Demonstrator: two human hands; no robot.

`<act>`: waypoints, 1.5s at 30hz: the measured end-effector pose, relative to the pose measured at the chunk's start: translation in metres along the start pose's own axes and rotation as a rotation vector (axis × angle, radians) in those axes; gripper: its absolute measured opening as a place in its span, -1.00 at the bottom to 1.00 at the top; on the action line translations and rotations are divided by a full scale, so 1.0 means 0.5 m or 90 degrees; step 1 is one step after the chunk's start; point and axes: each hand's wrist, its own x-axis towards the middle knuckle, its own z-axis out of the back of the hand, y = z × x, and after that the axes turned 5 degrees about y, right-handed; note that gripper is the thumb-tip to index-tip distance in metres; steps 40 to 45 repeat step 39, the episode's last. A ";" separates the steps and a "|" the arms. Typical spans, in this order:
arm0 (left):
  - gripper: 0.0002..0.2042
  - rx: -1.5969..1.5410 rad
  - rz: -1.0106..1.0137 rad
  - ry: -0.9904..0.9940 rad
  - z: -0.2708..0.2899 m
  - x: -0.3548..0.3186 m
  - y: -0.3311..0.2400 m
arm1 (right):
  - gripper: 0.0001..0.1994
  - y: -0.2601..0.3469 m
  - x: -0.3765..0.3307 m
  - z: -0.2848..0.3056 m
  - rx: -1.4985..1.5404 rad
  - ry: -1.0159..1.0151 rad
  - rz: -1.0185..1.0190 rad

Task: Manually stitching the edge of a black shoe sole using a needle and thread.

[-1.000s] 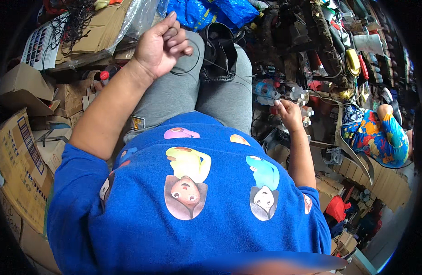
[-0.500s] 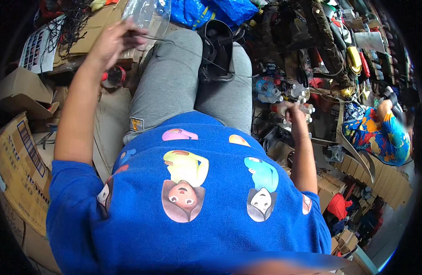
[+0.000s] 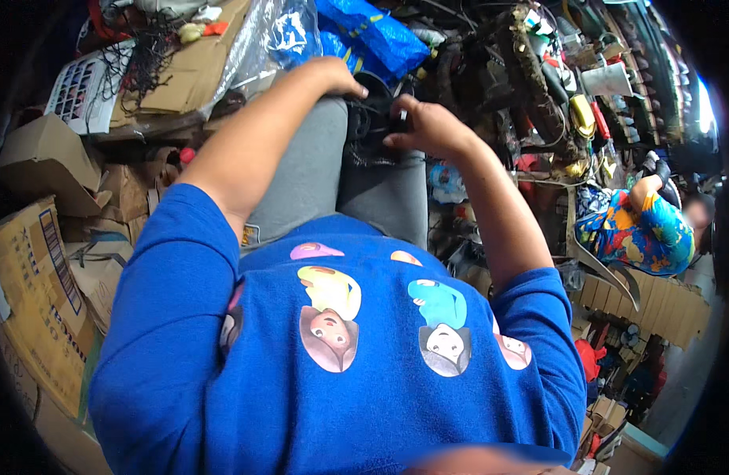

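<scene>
A black shoe [image 3: 368, 131] rests on my lap between my grey-clad thighs, its dark opening facing up. My left hand [image 3: 333, 77] is at its far left side, thumb against the shoe and the other fingers largely hidden. From the right, my right hand [image 3: 432, 127] curls around the shoe's side with thumb and forefinger bent towards each other. A small white spot shows near that forefinger; I cannot make out what it is. The dark cord is hard to see against the black shoe.
Cardboard boxes [image 3: 43, 162] and flattened cardboard [image 3: 39, 285] stand on the left. Ahead lie a blue plastic bag [image 3: 380, 39] and clear plastic [image 3: 273, 36]. Bottles [image 3: 447, 182] and tools crowd the right, where another person in a colourful shirt [image 3: 649, 233] sits.
Both hands, spread wide before with a thin dark cord stretched across my lap, have come together at the shoe. The left moved right and the right moved up and inward.
</scene>
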 end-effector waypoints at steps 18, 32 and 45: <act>-0.68 -0.530 -0.071 -0.092 -0.026 -0.007 0.116 | -0.60 0.049 -0.056 -0.072 0.222 -0.005 -0.171; -0.73 -0.056 -0.134 -0.368 -0.037 -0.067 -0.045 | -0.64 0.026 -0.082 -0.121 0.357 -0.176 -0.234; -0.56 0.028 -0.313 -0.156 -0.052 -0.137 -0.056 | -0.62 0.037 -0.061 -0.074 0.225 -0.052 -0.230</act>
